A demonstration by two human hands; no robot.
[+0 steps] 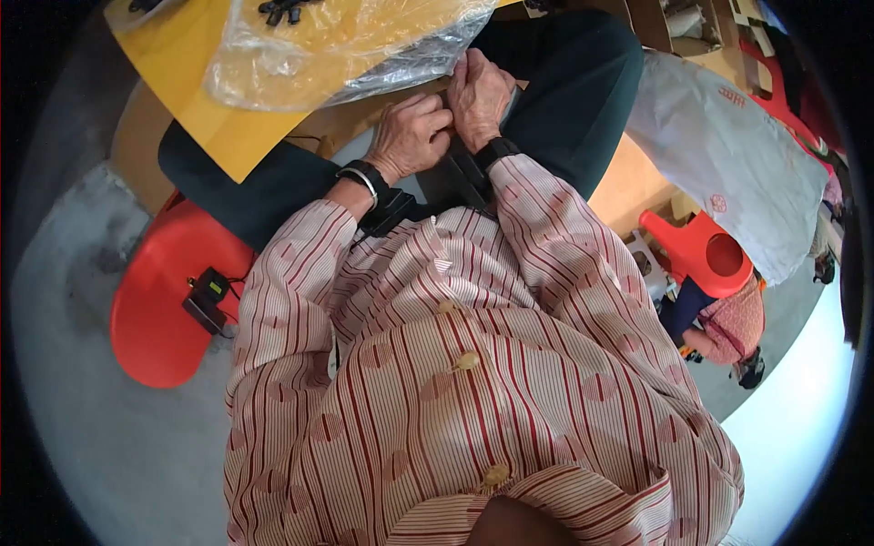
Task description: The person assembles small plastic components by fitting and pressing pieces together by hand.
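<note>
My left hand [411, 136] is over my lap with its fingers curled and pressed together. Just right of it and a little farther away, my right hand [480, 102] is also closed, its fingers bent downward. The two hands nearly touch; whatever they hold is hidden beneath the fingers. Black straps with small dark boxes circle both wrists. Close by on the far left, a clear plastic bag [273, 68] lies over the yellow board [238, 146], with several small black parts [280, 13] on it.
To my left stands a red plastic stool [150, 318] with a small black device [208, 300] and cable on it. At right are a big white sack [728, 155], another red stool [696, 250] and a person in a pink patterned garment [736, 323]. A cardboard box [651, 23] stands at the far right.
</note>
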